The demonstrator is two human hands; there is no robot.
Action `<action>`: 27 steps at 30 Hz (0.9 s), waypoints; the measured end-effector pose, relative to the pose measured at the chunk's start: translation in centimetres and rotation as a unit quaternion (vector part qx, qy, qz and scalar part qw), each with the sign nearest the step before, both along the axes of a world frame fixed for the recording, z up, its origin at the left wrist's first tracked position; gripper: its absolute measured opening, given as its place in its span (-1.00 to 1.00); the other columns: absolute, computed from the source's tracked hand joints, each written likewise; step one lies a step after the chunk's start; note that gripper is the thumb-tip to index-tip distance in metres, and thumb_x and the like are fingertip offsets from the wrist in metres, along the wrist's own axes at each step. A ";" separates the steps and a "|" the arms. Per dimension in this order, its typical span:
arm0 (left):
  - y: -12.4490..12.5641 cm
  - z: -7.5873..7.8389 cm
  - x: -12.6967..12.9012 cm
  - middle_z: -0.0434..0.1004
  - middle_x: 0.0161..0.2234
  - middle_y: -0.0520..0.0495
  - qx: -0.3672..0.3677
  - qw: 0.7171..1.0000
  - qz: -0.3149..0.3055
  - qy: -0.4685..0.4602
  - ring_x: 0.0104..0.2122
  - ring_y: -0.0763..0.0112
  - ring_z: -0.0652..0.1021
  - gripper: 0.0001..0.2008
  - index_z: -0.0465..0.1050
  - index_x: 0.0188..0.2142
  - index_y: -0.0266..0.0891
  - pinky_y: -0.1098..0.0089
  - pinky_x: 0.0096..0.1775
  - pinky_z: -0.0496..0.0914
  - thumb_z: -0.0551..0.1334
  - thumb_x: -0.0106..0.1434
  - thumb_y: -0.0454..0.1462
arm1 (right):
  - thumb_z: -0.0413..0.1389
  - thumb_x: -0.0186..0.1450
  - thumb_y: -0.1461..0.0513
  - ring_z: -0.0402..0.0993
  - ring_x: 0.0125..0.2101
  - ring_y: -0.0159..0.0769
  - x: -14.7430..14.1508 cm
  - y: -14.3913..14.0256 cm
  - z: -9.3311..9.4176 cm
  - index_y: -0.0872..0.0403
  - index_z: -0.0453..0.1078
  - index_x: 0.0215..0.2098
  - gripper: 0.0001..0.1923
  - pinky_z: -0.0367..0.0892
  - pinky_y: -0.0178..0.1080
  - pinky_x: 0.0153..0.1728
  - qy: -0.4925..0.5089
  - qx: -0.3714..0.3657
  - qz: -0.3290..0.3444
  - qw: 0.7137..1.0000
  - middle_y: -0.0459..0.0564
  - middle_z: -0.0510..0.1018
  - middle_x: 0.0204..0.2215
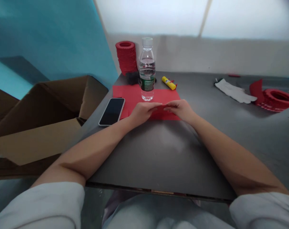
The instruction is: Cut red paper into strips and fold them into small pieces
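Note:
Red paper sheets [132,93] lie flat on the dark table [163,152], under a water bottle [147,70]. My left hand [142,113] and my right hand [180,109] meet at the near edge of the sheets. Both pinch a small red paper piece [161,108] between their fingertips. Both forearms rest on the table.
A phone [112,111] lies face up left of the sheets. A yellow glue stick [168,83] lies behind the bottle, and a stack of red paper rings [126,57] at the back. A white glove [233,90] and more red rings [275,99] are far right. An open cardboard box [39,127] stands left of the table.

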State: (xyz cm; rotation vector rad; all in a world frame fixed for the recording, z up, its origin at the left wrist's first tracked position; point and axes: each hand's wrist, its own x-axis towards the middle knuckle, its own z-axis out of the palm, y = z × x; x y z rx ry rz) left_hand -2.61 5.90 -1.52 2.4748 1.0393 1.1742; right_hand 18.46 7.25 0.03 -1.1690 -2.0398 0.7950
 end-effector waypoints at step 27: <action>0.7 0.7 -1.0 0.54 -0.12 -0.12 -0.209 0.977 -0.019 0.038 -0.16 0.29 0.55 -0.39 0.26 0.15 -0.23 0.31 -0.04 0.37 0.29 0.08 -0.41 | 0.11 0.22 0.32 0.55 -0.32 -0.26 0.0 0.1 -0.7 0.06 0.55 -0.26 -0.81 0.37 -0.29 -0.26 -0.144 0.109 0.035 0.983 -0.04 0.62 -0.33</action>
